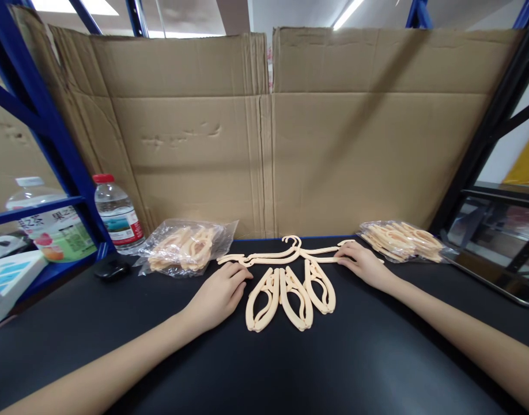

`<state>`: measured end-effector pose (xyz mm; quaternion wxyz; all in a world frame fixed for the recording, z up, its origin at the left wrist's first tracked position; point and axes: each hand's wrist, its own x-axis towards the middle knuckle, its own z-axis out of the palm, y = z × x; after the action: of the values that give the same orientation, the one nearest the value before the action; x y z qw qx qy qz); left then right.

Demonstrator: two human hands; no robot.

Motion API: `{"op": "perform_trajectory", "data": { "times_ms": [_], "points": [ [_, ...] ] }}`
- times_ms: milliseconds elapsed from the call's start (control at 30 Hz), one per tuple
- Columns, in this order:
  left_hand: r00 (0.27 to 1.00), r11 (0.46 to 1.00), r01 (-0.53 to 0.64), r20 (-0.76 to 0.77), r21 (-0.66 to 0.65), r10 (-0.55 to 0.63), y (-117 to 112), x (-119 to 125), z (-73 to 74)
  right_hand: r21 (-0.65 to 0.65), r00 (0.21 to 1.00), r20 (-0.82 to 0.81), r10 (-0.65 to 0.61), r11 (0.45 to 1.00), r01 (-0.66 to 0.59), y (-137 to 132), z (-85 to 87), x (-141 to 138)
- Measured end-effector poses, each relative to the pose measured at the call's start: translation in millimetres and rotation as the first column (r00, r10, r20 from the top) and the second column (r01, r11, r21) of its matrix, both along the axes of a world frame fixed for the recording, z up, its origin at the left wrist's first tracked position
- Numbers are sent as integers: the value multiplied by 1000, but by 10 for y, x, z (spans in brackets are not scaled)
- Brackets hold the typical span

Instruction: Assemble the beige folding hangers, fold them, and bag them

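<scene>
Unfolded peach plastic hangers (286,253) lie stacked at the far middle of the black table (290,363), hooks pointing away from me. Three folded peach hangers (290,291) lie side by side just in front of them. My left hand (219,294) rests on the table with fingers curled loosely, its fingertips touching the left arm of the unfolded hangers. My right hand (362,262) lies flat on the right arm of the same hangers, fingers stretched out.
A clear bag of folded hangers (184,246) lies at the left, another bag of hangers (400,239) at the right. Cardboard sheets (268,132) wall the back. A water bottle (117,213), a black mouse (111,268) and a blue rack post (52,132) stand left; a tablet (493,274) lies right.
</scene>
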<state>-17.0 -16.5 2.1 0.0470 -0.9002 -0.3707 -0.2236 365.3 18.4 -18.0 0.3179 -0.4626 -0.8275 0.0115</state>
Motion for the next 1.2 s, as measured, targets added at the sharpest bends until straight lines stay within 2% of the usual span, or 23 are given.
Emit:
{"op": "perform_trajectory", "data": {
  "times_ms": [233,433,533,633,733,833,967,1200],
  "points": [
    [1000,1000,-8,29,10,7,-26,3,12,-42,991,-107,-82,996,78,-67,57,-20],
    [995,999,-44,86,0,44,-25,-11,7,50,984,-134,-120,991,127,-108,159,29],
    [983,996,-76,164,-38,81,-16,-10,-14,98,977,-159,-140,983,156,-148,237,32],
    [937,990,-75,331,-119,111,-31,18,-30,111,972,-179,-153,978,175,-193,324,31],
    [851,973,-50,500,-227,161,-74,64,-30,148,964,-198,-177,967,208,-221,399,55],
    [774,956,-9,603,-295,193,-123,102,-14,196,958,-210,-195,952,236,-235,441,84],
    [711,951,59,681,-303,173,-176,132,11,190,963,-195,-185,956,222,-275,441,36],
    [666,973,83,738,-215,106,-217,151,-1,112,977,-180,-110,985,131,-378,418,-180]
  ]
}}
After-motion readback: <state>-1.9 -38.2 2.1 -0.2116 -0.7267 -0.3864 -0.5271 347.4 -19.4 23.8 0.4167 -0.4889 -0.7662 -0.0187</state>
